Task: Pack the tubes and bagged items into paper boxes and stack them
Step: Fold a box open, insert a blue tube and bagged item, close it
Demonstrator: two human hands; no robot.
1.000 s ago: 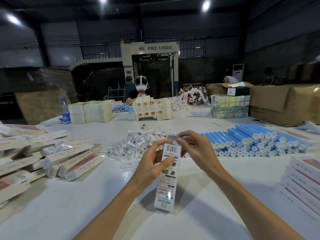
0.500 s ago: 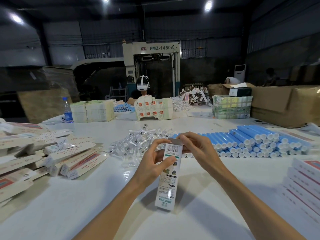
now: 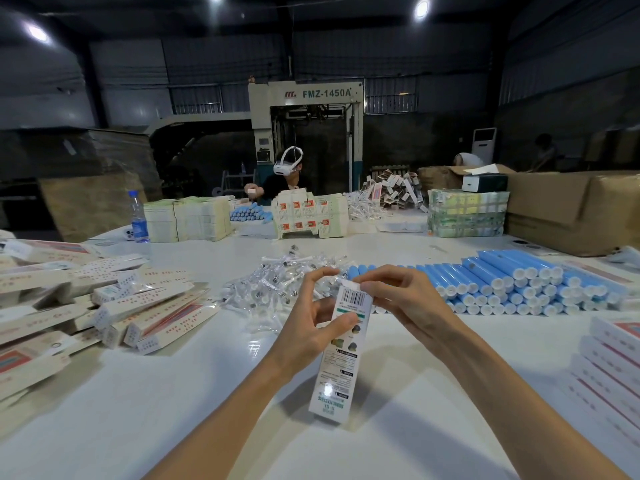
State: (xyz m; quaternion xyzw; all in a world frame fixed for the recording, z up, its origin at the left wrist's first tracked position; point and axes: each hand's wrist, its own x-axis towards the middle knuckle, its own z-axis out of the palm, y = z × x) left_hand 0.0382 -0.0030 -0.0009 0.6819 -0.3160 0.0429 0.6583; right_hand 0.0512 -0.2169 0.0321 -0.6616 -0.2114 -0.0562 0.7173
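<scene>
A long white paper box [image 3: 337, 362] with a barcode stands upright over the white table [image 3: 173, 410]. My left hand [image 3: 311, 320] grips its upper part, thumb across the printed face. My right hand [image 3: 398, 299] pinches the top flap at the box's open end. Behind the hands lies a heap of clear bagged items [image 3: 277, 285]. Blue tubes [image 3: 512, 282] with white caps are stacked in rows to the right. Packed boxes [image 3: 138, 313] lie piled at the left.
Flat white cartons [image 3: 613, 362] are stacked at the right edge. A person wearing a headset [image 3: 287, 168] works across the table behind carton stacks [image 3: 187, 220]. A water bottle [image 3: 138, 218] stands at far left, brown cardboard boxes [image 3: 571, 209] at far right.
My right hand's fingers have shifted slightly at the box's top flap. The box stays upright in my left hand, much as before.
</scene>
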